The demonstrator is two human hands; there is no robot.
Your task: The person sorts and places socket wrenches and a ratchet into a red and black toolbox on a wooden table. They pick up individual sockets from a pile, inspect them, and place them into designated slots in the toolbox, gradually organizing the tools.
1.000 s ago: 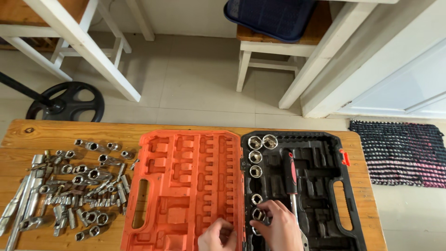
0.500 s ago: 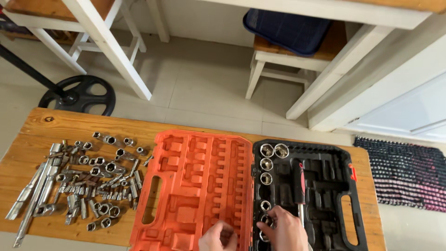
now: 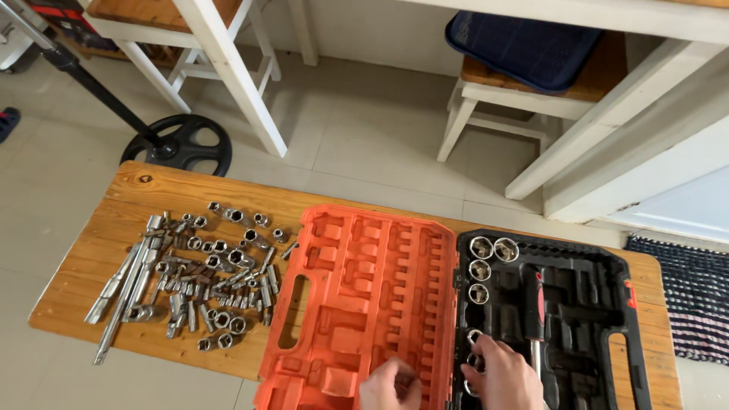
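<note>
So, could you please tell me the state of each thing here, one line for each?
Tool case: open flat; orange half on the left, black half on the right.
Sockets in black half: seated upright in their slots.
Ratchet: lying in the black half.
Loose sockets and bars: scattered on the wooden table.
Right hand: fingers on a socket in the black half.
Left hand: resting on the orange half.

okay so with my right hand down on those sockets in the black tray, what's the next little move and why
Probably press the socket under your right hand fully down into its slot. Its column in the black tray already holds seated sockets above it, and your fingertips rest right on this one.
</note>
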